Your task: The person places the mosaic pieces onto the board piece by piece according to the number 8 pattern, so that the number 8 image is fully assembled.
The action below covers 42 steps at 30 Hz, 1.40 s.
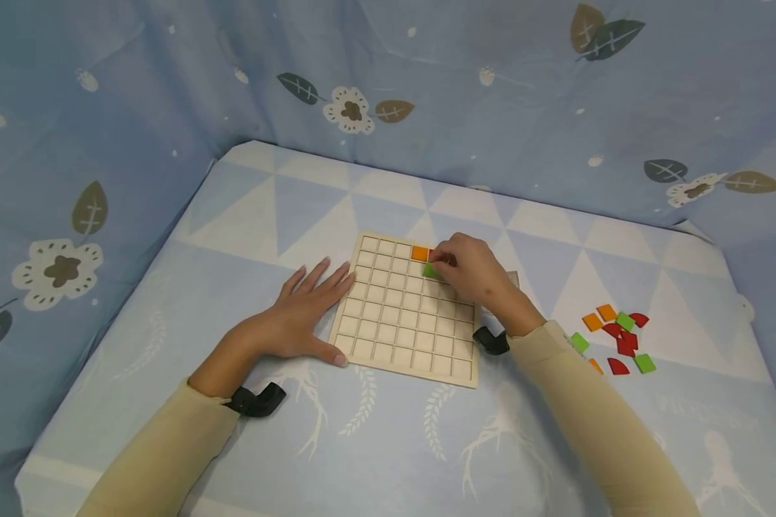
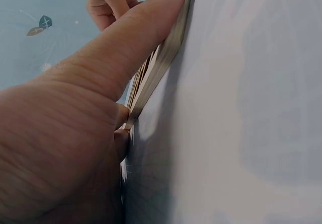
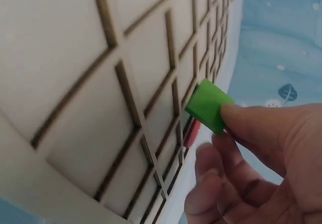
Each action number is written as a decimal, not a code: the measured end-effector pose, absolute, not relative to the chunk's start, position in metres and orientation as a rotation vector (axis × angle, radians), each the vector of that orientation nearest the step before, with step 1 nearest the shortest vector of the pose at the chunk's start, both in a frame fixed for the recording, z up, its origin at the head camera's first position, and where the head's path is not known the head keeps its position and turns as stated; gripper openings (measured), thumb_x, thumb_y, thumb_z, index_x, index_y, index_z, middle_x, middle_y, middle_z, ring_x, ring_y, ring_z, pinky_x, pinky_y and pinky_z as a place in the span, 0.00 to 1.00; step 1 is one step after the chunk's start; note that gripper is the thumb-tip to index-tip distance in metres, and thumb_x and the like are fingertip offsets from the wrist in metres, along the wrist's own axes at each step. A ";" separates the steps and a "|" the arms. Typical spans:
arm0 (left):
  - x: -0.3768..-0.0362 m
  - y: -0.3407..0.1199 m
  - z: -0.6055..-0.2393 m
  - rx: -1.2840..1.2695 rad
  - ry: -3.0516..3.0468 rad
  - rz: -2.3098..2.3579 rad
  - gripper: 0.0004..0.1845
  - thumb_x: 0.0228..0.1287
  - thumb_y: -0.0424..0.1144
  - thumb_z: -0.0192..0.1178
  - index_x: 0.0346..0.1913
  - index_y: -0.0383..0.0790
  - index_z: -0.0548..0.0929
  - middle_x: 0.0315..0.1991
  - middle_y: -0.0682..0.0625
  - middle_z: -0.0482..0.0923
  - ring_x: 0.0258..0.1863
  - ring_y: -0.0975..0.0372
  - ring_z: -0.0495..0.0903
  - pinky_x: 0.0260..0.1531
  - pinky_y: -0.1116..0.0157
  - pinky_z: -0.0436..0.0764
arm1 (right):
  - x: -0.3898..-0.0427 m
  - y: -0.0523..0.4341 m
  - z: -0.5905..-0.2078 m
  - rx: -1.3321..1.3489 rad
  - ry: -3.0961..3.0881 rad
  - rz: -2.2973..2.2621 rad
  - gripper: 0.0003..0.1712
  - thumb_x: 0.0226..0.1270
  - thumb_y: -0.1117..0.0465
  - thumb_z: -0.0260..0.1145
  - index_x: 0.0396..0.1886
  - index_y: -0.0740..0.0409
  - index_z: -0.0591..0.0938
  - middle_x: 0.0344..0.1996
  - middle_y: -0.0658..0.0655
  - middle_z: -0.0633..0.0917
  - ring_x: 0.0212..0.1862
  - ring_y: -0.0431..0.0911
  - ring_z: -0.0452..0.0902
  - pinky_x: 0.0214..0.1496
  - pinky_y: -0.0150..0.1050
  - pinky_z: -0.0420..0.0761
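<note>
fingertips of the right hand (image 1: 468,269) pinch a green tile (image 1: 430,271) just over the wooden grid board (image 1: 401,323), near its far edge, beside an orange tile (image 1: 419,252) already seated in a cell. left hand (image 1: 304,305) lies flat, fingers straight, pressing the board's left edge. loose tiles (image 1: 617,334) sit well apart on the right.

Left hand (image 1: 300,309) flat, right hand (image 1: 472,271) pinching

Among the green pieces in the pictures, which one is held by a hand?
The green tile over the board's top rows: the right hand pinches it beside the orange tile. The other green pieces lie loose on the cloth to the right, untouched.
</note>
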State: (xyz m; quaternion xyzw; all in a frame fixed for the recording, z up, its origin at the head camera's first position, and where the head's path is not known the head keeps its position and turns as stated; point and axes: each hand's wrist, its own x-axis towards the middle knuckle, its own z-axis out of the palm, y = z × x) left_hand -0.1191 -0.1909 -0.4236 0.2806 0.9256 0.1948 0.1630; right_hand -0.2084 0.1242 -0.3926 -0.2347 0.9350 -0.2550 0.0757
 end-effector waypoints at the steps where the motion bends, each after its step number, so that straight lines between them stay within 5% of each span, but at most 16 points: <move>1: -0.119 -0.191 -0.423 0.801 2.639 0.554 0.66 0.44 0.75 0.62 0.78 0.47 0.38 0.78 0.52 0.29 0.75 0.52 0.24 0.68 0.46 0.29 | -0.209 0.124 -0.394 -0.696 2.809 -0.756 0.06 0.68 0.59 0.64 0.41 0.53 0.86 0.36 0.51 0.79 0.36 0.44 0.73 0.38 0.40 0.75; 27: -0.119 -0.190 -0.423 0.776 2.639 0.563 0.67 0.43 0.74 0.64 0.78 0.48 0.39 0.78 0.53 0.30 0.75 0.53 0.24 0.68 0.46 0.30 | -0.200 0.119 -0.403 -0.602 2.813 -0.748 0.06 0.71 0.61 0.59 0.40 0.57 0.81 0.34 0.52 0.80 0.35 0.47 0.73 0.39 0.40 0.75; 42: -0.118 -0.190 -0.422 0.782 2.630 0.580 0.66 0.43 0.73 0.65 0.78 0.48 0.40 0.78 0.53 0.29 0.75 0.52 0.24 0.68 0.46 0.30 | -0.146 0.155 -0.383 -0.776 2.758 -0.869 0.11 0.71 0.60 0.60 0.49 0.57 0.82 0.49 0.51 0.82 0.46 0.45 0.76 0.47 0.44 0.77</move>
